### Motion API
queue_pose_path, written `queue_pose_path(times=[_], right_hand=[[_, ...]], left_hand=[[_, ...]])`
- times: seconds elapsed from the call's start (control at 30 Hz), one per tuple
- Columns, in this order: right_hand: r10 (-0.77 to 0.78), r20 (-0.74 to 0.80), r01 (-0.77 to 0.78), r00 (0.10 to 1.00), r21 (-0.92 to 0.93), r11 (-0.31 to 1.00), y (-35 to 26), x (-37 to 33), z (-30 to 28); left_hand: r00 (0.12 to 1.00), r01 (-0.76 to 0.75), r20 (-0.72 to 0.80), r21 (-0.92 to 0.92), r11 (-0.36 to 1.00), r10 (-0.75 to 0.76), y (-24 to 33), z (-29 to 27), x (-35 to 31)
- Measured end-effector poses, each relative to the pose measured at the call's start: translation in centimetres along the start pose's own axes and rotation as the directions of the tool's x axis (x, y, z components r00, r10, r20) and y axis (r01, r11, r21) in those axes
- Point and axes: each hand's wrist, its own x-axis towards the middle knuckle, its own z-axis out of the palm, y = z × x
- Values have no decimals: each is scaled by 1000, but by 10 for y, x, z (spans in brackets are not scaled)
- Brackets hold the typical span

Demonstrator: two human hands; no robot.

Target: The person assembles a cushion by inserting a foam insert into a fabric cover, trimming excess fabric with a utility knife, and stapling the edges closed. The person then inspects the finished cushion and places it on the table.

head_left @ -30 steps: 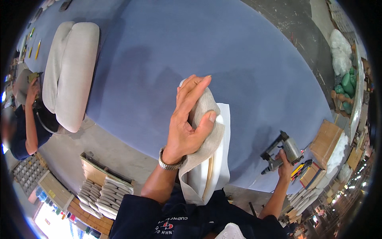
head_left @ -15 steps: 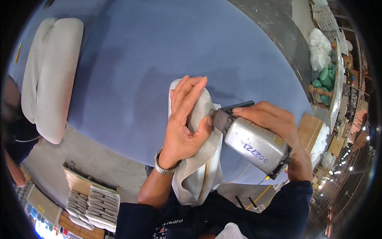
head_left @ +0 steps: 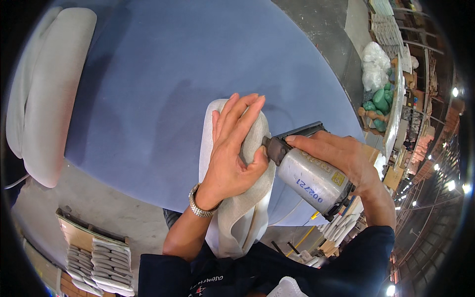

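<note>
A large table point(head_left: 163, 89) with a blue-grey cloth top carries the work. Near its front edge lies a pale upholstered piece point(head_left: 247, 198), one end resting on the top and the other hanging over the edge. At the far left end of the table, well apart from that piece, lies a long cream cushion point(head_left: 47, 99) along the table's side. Beside the table is a grey concrete floor point(head_left: 106, 210); to the lower left of the table stands a stack of pale pads point(head_left: 101, 265).
</note>
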Motion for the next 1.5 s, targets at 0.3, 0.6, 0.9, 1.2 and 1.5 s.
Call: queue_pose_path(times=[0.3, 0.6, 0.9, 1.2, 1.5], right_hand=[[-16, 71, 19, 997, -40, 999, 3, 14, -3], [39, 74, -35, 997, -48, 998, -2, 18, 3], [86, 135, -60, 987, -182, 981, -18, 39, -15], [-81, -50, 75, 995, -108, 991, 13, 23, 12], [36, -90, -45, 995, -108, 993, 0, 22, 14]], left_hand=[[977, -48, 201, -104, 993, 68, -20, -35, 14], [931, -101, 339, -118, 988, 136, -48, -26, 80], [974, 89, 213, -32, 996, -80, -41, -10, 79], [968, 118, 223, 12, 993, -117, -43, -4, 80], [953, 168, 254, 22, 986, -168, -39, -8, 78]])
